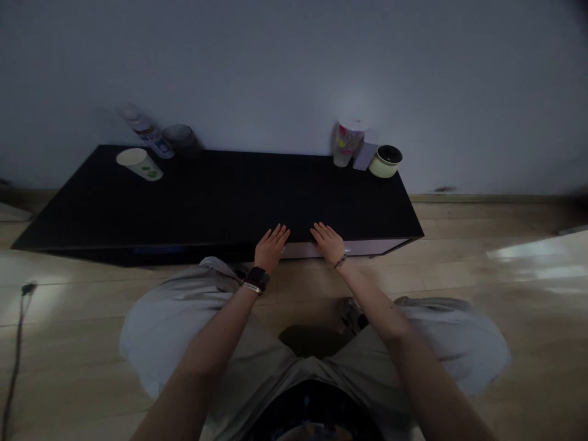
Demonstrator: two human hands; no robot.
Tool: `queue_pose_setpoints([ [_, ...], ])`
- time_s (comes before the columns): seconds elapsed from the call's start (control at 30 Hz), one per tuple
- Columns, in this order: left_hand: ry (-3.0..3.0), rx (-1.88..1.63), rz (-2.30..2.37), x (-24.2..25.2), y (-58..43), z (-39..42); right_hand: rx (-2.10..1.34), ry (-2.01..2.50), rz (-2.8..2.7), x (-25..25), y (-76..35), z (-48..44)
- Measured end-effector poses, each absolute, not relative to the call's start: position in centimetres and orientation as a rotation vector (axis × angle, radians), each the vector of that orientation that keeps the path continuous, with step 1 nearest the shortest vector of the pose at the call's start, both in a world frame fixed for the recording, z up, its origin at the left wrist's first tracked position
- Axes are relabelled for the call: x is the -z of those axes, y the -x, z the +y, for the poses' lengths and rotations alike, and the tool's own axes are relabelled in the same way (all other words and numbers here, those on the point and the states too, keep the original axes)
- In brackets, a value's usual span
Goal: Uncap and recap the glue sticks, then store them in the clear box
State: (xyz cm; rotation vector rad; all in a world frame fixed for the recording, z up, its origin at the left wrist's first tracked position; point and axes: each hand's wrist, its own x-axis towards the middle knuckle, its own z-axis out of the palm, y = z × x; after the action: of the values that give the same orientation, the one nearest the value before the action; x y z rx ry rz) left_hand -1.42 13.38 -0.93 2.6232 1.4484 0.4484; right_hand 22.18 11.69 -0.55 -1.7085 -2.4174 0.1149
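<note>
A low black cabinet [239,190] stretches across the view in front of my knees. My left hand [271,247] rests at its front top edge, fingers stretched out and pointing away from me. To the right of it, my right hand [328,244] lies on the same edge with its fingers laid out flat. Neither hand holds anything. Below the right hand shows a pale front panel [374,246] of the cabinet. A dark watch [258,277] sits on my left wrist.
Left on the cabinet top stand a white paper cup [141,165], a spray can [149,133] and a dark round container [182,139]. At the back right are a patterned cup [345,144], a small pale box [364,156] and a cream jar [383,164]. A cable [19,343] lies left.
</note>
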Motion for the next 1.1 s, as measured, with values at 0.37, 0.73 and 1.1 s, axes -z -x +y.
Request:
queue_pose_setpoints([
  [0.37, -2.651, -0.274, 1.410, -0.9, 1.5, 13.4, -0.298, 1.824, -2.488, -4.2, -21.1, 12.0],
  [0.73, -1.793, -0.487, 0.681, -15.4, 4.4, 14.9, -1.484, 1.098, -2.546, -16.7, -21.1, 11.2],
  [1.1, -0.624, -1.378, 0.269, -22.0, 2.3, 17.9, -1.228, 0.464, -0.948, -23.4, -22.0, 14.9],
])
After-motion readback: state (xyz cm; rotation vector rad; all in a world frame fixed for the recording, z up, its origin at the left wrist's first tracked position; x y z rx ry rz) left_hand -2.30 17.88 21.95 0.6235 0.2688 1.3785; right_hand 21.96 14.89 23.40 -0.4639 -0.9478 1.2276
